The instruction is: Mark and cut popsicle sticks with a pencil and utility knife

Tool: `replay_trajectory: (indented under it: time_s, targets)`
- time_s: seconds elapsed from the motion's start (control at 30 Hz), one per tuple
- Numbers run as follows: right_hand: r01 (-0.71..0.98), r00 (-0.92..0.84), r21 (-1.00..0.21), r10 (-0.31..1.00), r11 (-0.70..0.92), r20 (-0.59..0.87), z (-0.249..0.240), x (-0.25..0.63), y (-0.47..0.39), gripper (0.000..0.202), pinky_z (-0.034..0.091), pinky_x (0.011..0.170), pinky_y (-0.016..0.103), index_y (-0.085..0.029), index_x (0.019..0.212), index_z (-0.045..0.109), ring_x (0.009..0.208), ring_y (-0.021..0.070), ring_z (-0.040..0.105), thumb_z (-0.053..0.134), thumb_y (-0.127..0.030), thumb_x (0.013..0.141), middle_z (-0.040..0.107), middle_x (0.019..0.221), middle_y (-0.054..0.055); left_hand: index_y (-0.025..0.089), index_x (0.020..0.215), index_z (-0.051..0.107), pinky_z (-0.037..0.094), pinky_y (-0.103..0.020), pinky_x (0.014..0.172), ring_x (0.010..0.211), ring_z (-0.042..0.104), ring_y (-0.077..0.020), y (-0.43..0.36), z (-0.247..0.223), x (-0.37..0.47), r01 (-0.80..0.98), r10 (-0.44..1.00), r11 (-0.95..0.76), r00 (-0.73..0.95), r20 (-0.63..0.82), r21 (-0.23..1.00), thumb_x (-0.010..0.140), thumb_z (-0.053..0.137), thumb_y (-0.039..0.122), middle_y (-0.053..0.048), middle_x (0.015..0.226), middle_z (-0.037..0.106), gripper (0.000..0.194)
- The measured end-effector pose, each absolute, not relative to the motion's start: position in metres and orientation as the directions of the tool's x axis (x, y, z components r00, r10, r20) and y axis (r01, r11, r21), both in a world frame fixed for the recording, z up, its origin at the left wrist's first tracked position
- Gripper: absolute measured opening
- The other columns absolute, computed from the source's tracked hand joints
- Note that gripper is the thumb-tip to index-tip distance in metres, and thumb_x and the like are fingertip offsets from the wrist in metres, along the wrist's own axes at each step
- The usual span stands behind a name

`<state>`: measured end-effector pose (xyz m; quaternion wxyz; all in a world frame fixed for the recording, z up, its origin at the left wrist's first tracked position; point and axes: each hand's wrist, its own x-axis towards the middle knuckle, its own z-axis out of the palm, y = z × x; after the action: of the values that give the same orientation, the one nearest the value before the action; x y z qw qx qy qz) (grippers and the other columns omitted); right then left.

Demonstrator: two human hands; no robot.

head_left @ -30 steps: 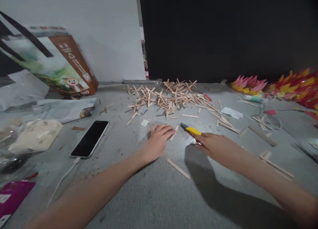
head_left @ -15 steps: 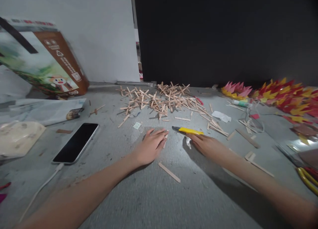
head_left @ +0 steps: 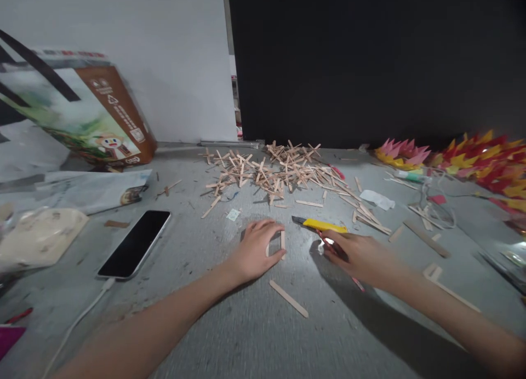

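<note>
My left hand (head_left: 257, 248) rests on the table with thumb and fingers closed round the ends of a short wooden craft stick (head_left: 282, 243). My right hand (head_left: 355, 256) is closed on a slim red tool (head_left: 358, 284); its tail shows below the palm, and its kind is unclear. Just beyond those fingers a yellow utility knife (head_left: 324, 225) lies with its dark blade pointing left. A crumpled white scrap (head_left: 321, 249) sits by the right fingertips. Nearer to me, a loose craft stick (head_left: 289, 298) lies slantwise between the forearms.
Crossed craft sticks (head_left: 263, 173) are heaped at the back middle. Left stand a phone (head_left: 135, 245) on a charging cable and a printed bag (head_left: 102, 121). Pink, red and yellow paper pieces (head_left: 480, 160), a white cable and more sticks lie on the right. A dark panel (head_left: 370, 67) rises behind.
My right hand has lifted from beside the utility knife and now grips the slim red tool. The left thumb and fingers have spread along the short stick. The view has shifted slightly.
</note>
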<state>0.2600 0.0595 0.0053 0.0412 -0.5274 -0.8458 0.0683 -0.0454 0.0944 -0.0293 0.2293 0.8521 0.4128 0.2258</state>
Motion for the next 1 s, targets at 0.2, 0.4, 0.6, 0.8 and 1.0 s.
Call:
replay_trajectory:
  time_s: [0.2,0.4,0.6,0.8,1.0]
  targets:
    - [0.825,-0.513,-0.297,0.857,0.48,-0.041,0.006,0.261,0.062,0.031,0.044,0.062,0.029,-0.023,0.111,0.071,0.065,0.0174,0.068,0.043,-0.019,0.1,0.077,0.09,0.007,0.025,0.143,0.057,0.029,-0.054,0.123,0.148,0.045,-0.0316,0.094,-0.027,-0.045,0.622,0.817,-0.535,0.552,0.165,0.572,0.096,0.067,0.036,-0.01,0.151,0.061,0.049]
    - [0.743,-0.63,-0.321,0.776,0.588,-0.037,0.016,0.238,0.072,0.02,0.037,0.061,0.029,-0.022,0.08,0.063,0.064,0.0154,0.06,0.05,-0.011,0.091,0.067,0.072,0.003,0.024,0.141,0.058,0.028,-0.055,0.124,0.148,0.045,-0.0328,0.094,-0.029,-0.044,0.633,0.825,-0.532,0.537,0.175,0.563,0.093,0.069,0.034,-0.011,0.148,0.062,0.05]
    - [0.86,-0.459,-0.285,0.886,0.424,-0.068,0.001,0.222,0.076,0.017,0.03,0.058,0.03,-0.021,0.09,0.058,0.063,0.0182,0.061,0.052,-0.032,0.102,0.066,0.073,0.004,0.026,0.145,0.056,0.03,-0.055,0.123,0.149,0.042,-0.0346,0.094,-0.027,-0.045,0.663,0.844,-0.496,0.52,0.132,0.561,0.091,0.071,0.043,-0.011,0.152,0.058,0.058]
    - [0.779,-0.502,-0.471,0.862,0.414,-0.072,-0.002,0.216,0.075,0.02,0.035,0.059,0.028,-0.022,0.109,0.059,0.062,0.0166,0.059,0.051,-0.014,0.093,0.066,0.073,0.0,0.028,0.15,0.049,0.028,-0.056,0.123,0.148,0.043,-0.0341,0.093,-0.026,-0.045,0.661,0.841,-0.495,0.528,0.12,0.564,0.09,0.072,0.046,-0.009,0.154,0.057,0.067]
    - [0.689,-0.51,-0.602,0.86,0.405,-0.006,0.001,0.211,0.083,0.017,0.036,0.056,0.025,-0.023,0.09,0.064,0.057,0.0133,0.054,0.057,-0.009,0.081,0.06,0.064,-0.004,0.028,0.148,0.049,0.017,-0.061,0.126,0.148,0.043,-0.034,0.092,-0.022,-0.044,0.654,0.835,-0.504,0.536,0.123,0.564,0.089,0.073,0.046,-0.01,0.156,0.056,0.066]
